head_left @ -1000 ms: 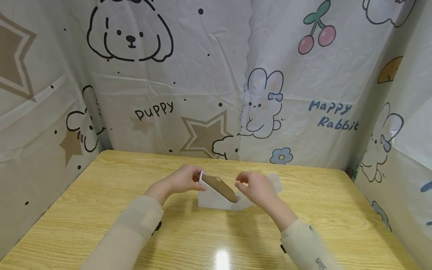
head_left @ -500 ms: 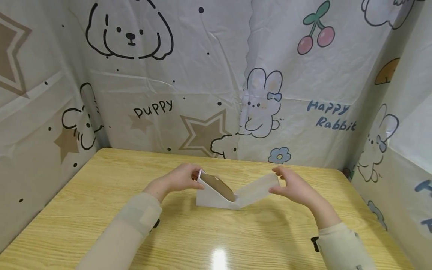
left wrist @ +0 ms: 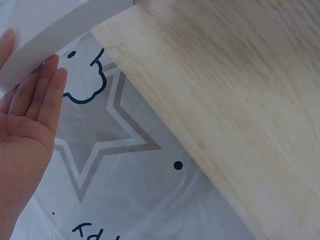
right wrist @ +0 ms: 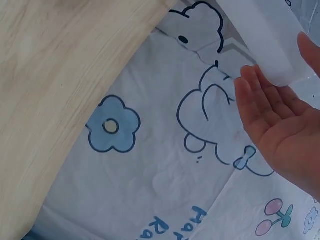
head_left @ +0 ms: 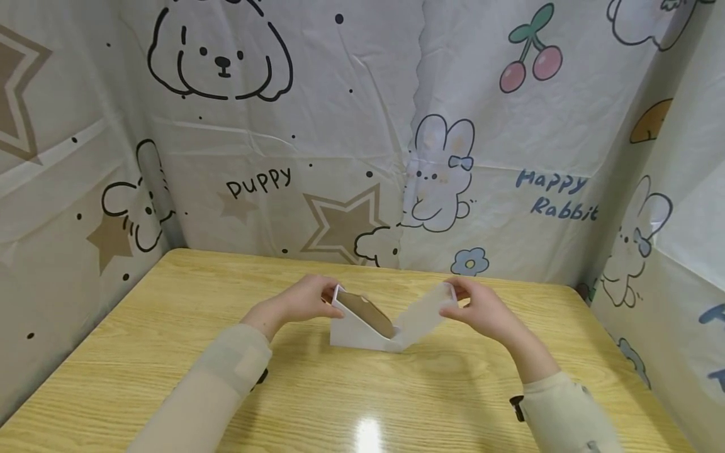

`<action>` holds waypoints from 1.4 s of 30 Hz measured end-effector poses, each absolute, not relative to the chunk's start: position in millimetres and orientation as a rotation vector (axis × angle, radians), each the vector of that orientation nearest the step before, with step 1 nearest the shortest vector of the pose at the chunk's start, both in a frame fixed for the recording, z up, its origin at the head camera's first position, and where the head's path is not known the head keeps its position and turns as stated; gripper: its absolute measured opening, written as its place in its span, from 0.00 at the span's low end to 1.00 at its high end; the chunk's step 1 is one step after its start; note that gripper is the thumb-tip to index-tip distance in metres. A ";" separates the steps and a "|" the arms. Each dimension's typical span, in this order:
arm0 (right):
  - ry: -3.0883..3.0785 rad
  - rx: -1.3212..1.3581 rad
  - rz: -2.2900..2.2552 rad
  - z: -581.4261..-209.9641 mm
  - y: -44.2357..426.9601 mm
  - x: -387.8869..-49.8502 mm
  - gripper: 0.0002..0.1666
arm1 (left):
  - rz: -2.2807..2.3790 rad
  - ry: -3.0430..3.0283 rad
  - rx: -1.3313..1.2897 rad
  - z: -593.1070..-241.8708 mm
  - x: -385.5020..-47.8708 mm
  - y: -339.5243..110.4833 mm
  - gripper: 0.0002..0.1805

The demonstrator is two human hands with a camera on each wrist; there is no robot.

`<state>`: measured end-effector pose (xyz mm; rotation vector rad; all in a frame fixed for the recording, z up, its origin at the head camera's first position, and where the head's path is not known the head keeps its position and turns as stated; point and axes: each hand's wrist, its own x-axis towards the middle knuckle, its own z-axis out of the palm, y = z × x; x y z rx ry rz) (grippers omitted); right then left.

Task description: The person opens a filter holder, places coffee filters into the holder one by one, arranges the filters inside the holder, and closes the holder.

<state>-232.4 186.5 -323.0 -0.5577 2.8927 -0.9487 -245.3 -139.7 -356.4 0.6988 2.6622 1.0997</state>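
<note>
A white box [head_left: 357,332] with a slanted top stands on the table in the head view. Inside it leans a brown, cardboard-like piece [head_left: 367,313] with a rounded end. My left hand [head_left: 306,298] grips the box's tall left end, thumb in front and fingers behind; that hand [left wrist: 30,112] also shows beside the white box [left wrist: 65,32] in the left wrist view. From the box's low right end a whitish, see-through lid [head_left: 421,316] slopes up to the right. My right hand [head_left: 478,306] holds its raised end between thumb and fingers. In the right wrist view the lid [right wrist: 267,42] lies across those fingers.
The wood-grain table [head_left: 317,396] spreads around the box on every side. A white cloth [head_left: 340,126] printed with cartoon animals hangs behind it, and more cloth walls the left and right sides.
My right hand has moved right from near the box to the lid's far end and now holds it. The lid's end has risen and come slightly left. My left hand keeps its grip.
</note>
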 end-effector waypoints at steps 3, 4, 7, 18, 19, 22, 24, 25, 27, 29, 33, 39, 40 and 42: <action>2.871 -0.547 -1.037 -324.5 179.4 -232.2 0.34 | 1.117 2.656 0.682 -357.6 -245.3 -140.1 0.11; 2.866 -0.548 -1.061 -325.3 177.1 -232.1 0.34 | 1.123 2.653 0.679 -358.4 -245.4 -140.4 0.10; 2.842 -0.548 -1.138 -328.5 170.5 -232.5 0.34 | 1.143 2.640 0.682 -361.8 -245.7 -141.1 0.09; 2.888 -0.609 -1.178 -345.6 147.5 -233.1 0.39 | 1.150 2.668 0.623 -370.1 -241.0 -140.8 0.11; 2.900 -0.611 -1.167 -346.5 146.1 -233.0 0.40 | 1.142 2.675 0.614 -370.2 -240.3 -140.5 0.13; 2.925 -0.611 -1.155 -347.5 143.2 -233.1 0.41 | 1.134 2.721 0.595 -369.6 -238.4 -141.4 0.20; 2.933 -0.621 -1.152 -346.9 141.6 -233.3 0.41 | 1.157 2.746 0.575 -369.4 -237.8 -143.4 0.23; 2.935 -0.628 -1.148 -346.4 140.9 -233.4 0.41 | 1.171 2.757 0.577 -369.4 -237.7 -144.7 0.23; 2.934 -0.628 -1.144 -345.5 139.2 -233.2 0.41 | 1.195 2.772 0.590 -369.7 -237.7 -147.1 0.22; 2.929 -0.622 -1.148 -344.8 137.4 -232.9 0.42 | 1.223 2.769 0.607 -370.2 -238.0 -148.5 0.20; 2.908 -0.593 -1.187 -344.6 132.5 -232.7 0.43 | 1.267 2.761 0.634 -371.2 -238.2 -149.4 0.18; 2.871 -0.584 -1.248 -348.7 125.3 -233.0 0.43 | 1.330 2.736 0.614 -375.6 -238.5 -149.2 0.18; 2.867 -0.588 -1.247 -349.4 124.1 -233.0 0.42 | 1.342 2.730 0.609 -376.2 -238.4 -149.1 0.19; 2.857 -0.585 -1.247 -349.9 120.8 -233.0 0.42 | 1.362 2.716 0.599 -377.5 -238.5 -148.5 0.19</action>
